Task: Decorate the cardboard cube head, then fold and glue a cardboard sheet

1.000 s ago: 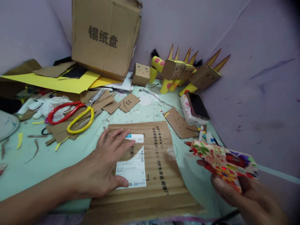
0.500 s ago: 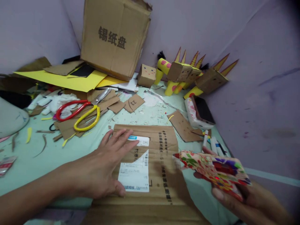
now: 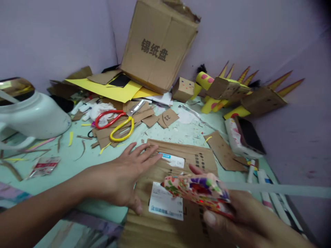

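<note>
My left hand [image 3: 124, 175] lies flat with fingers spread on the left edge of a flattened cardboard sheet [image 3: 199, 158] that carries a white shipping label [image 3: 165, 205]. My right hand [image 3: 240, 220] is closed around a floral-patterned glue gun [image 3: 199, 187], which it holds above the cardboard with the nozzle pointing left, close to my left hand's thumb.
Red and yellow scissors [image 3: 116, 122] lie on cardboard scraps behind my left hand. A white kettle [image 3: 31, 113] stands at the left. A large cardboard box [image 3: 160, 44] leans in the corner beside cardboard figures [image 3: 232, 89] with yellow legs. A phone on a patterned box [image 3: 244, 137] and markers [image 3: 263, 179] lie at the right.
My right hand has carried the glue gun leftward over the cardboard, toward my left hand. The view has swung left, bringing the kettle into sight. My left hand stays on the cardboard.
</note>
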Available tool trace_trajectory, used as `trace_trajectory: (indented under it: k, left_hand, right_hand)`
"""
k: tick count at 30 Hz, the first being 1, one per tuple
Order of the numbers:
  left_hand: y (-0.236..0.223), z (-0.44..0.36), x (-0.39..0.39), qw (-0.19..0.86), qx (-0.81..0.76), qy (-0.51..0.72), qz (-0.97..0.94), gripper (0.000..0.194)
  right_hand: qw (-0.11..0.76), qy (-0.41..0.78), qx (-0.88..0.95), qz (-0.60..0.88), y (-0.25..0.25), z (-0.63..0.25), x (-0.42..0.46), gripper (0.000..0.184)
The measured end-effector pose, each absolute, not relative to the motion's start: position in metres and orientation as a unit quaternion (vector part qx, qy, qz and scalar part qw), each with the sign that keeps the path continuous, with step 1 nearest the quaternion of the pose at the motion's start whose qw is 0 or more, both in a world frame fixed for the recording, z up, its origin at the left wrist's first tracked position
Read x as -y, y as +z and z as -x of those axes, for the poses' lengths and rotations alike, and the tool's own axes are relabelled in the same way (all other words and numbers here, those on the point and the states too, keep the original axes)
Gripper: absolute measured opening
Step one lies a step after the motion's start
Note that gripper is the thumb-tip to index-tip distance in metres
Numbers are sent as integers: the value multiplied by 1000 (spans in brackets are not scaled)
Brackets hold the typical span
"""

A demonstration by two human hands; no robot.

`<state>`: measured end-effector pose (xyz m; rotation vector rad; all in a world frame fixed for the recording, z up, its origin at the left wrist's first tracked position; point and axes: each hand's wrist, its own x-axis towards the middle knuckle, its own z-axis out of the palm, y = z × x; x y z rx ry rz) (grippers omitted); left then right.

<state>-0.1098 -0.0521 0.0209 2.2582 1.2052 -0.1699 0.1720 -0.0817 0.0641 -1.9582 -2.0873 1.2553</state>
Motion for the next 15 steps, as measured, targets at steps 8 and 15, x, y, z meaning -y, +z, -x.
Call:
trace_trajectory:
  k: [8,15]
  left_hand:
    - [13,112,48,311,-440,-18,-842,128]
    - [13,114,46,305,-427,-15,-851,132]
  right_hand:
    - [-31,439,677,591,54,-138,74,49]
    - [-41,447,749,488,56,-121,64,37]
